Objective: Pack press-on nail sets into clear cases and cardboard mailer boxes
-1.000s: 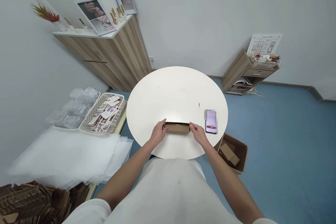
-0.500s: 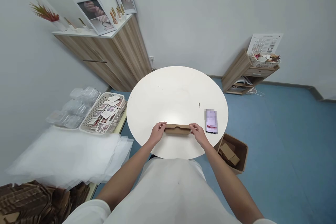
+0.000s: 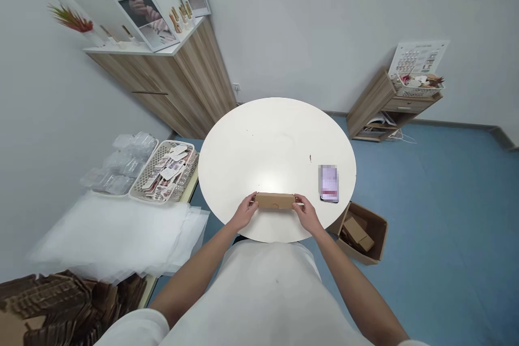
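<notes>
Toward the near edge of the round white table [image 3: 263,140], holds a small brown cardboard box [image 3: 275,201] by its two short ends, with the left hand [image 3: 245,212] clamped on the left end and the right hand [image 3: 307,213] clamped on the right. Has it directly between the two, with its long axis running crosswise from hand to hand, equally close to each. Cannot tell resting on the tabletop from a slight lift. Has a phone [image 3: 328,184] near the right hand, farther out and rightward.

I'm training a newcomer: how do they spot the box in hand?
Find the white table. Toward its near side, the left hand and right hand hold a slim brown box by its ends. Unlike the bigger, open carton nearby, it's held.
</notes>
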A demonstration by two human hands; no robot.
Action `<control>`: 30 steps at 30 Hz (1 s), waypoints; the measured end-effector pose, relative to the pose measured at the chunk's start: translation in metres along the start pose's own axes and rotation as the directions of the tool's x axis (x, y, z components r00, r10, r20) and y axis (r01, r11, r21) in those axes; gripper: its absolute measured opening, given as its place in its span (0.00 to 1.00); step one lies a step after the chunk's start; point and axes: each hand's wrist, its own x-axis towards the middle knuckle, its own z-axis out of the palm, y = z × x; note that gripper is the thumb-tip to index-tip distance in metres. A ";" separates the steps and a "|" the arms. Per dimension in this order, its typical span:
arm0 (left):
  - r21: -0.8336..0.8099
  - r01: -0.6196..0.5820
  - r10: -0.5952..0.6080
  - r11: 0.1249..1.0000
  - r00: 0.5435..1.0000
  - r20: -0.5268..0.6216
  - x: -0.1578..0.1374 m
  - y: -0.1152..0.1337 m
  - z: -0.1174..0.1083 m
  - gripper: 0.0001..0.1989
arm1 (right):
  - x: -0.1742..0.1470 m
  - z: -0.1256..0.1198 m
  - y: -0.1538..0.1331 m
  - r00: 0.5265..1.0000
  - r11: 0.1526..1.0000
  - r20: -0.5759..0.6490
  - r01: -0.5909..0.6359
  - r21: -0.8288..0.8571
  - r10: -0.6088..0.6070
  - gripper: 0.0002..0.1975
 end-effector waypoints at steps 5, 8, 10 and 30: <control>0.006 -0.045 0.046 0.999 0.998 -0.039 0.005 0.004 0.003 0.25 | 0.007 0.000 0.000 0.998 0.995 0.000 0.060 0.074 -0.060 0.19; -0.031 -0.065 0.063 0.997 0.996 -0.062 0.004 0.004 0.008 0.28 | 0.005 0.002 0.005 0.997 0.986 0.009 0.075 0.150 -0.077 0.19; -0.051 -0.056 0.051 0.997 0.994 -0.099 0.002 0.002 0.012 0.29 | 0.000 0.007 0.011 0.998 0.979 0.016 0.064 0.193 -0.068 0.20; 0.265 0.230 -0.180 0.936 0.963 -0.200 -0.003 -0.008 0.013 0.27 | -0.016 0.032 0.018 0.961 0.958 0.066 -0.273 0.090 0.268 0.33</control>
